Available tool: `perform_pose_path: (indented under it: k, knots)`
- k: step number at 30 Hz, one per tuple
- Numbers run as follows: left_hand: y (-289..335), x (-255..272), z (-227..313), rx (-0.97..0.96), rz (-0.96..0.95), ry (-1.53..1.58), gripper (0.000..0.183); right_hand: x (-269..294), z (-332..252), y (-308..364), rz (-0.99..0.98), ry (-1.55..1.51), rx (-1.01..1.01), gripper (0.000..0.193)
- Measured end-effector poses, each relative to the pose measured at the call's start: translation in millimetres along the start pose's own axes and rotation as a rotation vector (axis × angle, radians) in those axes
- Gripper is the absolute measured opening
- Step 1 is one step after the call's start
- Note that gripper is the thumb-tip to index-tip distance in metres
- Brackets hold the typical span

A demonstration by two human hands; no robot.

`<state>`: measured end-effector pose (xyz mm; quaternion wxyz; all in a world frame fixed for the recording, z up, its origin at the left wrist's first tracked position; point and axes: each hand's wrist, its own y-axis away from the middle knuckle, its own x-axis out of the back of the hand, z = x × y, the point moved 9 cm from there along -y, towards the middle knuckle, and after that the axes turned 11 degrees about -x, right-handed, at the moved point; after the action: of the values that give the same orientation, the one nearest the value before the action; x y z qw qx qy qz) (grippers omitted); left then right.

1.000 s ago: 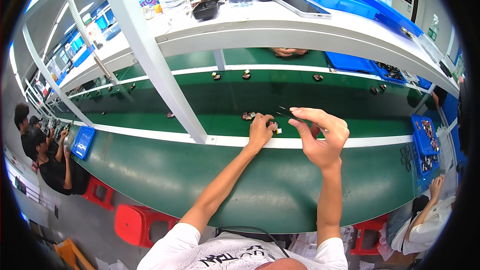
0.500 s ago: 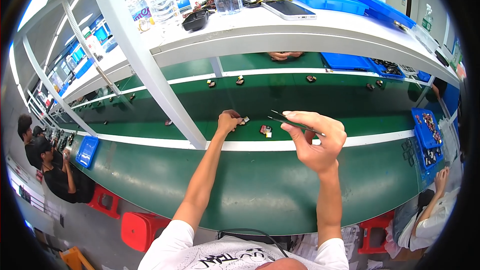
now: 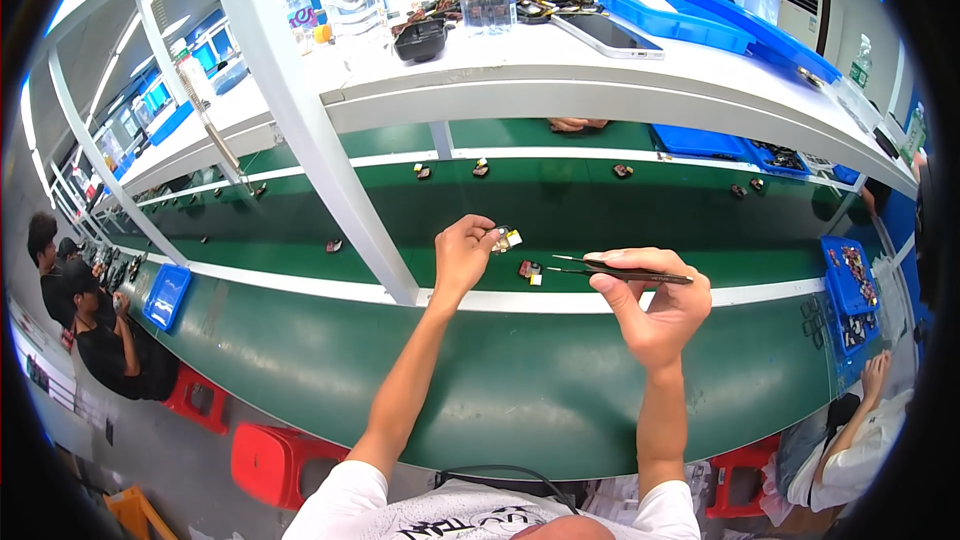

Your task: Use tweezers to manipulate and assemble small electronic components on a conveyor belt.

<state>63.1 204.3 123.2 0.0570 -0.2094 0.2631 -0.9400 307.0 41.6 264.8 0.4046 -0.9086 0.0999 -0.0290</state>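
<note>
We note the left hand (image 3: 463, 258) pinching a small assembly (image 3: 503, 239) between thumb and fingertips, its pale, yellow-marked flap clear of the fingers on the right. Whether it is lifted or touches the green belt (image 3: 700, 225), we cannot tell.

Change against half a second ago: the held part shows more fully beyond the fingertips, and the tweezers (image 3: 645, 273) have swung lower and flatter. The right hand (image 3: 660, 308) grips them between thumb and fingers, tips apart, with nothing between them that we can see.

The tips now point left toward a second assembly (image 3: 529, 268), which lies on the belt between the hands, just right of and nearer than the left fingertips. Contact: not resolved.

Our reading: the part is secured on the left, and the tool is now close enough to both pieces for fine work.
</note>
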Motion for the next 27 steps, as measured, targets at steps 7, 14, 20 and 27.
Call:
perform_pose_path:
  k: [7,14,20,27]
  knots:
    - [32,35,122,-0.274,0.109,0.316,0.011,-20,29,9,-0.049,0.045,-0.161,0.014]
    - [37,38,131,-0.356,0.144,0.358,0.009,-41,33,15,-0.067,0.043,-0.159,0.010]
    - [37,37,125,-0.303,0.175,0.426,0.009,-39,36,16,-0.026,0.086,-0.138,0.011]
    - [38,38,123,-0.329,0.176,0.411,0.013,-40,33,15,-0.014,0.120,-0.124,0.012]
